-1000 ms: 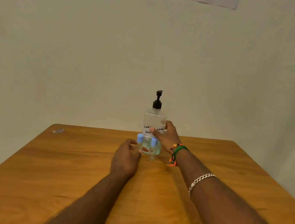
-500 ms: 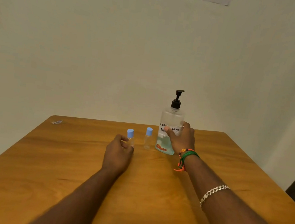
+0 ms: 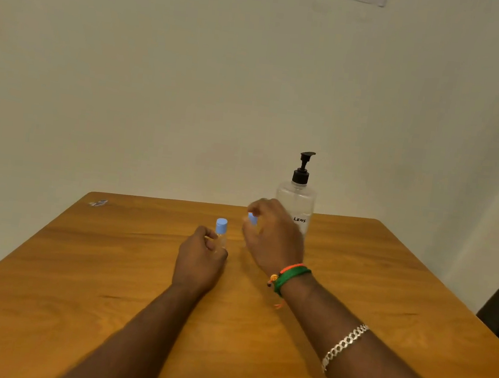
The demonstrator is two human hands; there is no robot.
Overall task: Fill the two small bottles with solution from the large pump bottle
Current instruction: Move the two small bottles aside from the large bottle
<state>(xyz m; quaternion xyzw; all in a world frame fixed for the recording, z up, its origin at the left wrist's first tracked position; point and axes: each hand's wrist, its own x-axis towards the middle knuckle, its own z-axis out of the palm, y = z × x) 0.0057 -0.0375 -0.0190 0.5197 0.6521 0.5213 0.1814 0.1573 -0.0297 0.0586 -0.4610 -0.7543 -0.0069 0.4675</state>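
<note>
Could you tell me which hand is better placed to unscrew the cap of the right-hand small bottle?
Right. The right hand already curls over that bottle's blue cap, while the left hand holds the other small bottle.

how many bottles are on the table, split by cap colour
blue cap: 2, left small bottle held by the left hand, right small bottle under the right hand
black pump top: 1, large pump bottle
total: 3
</note>
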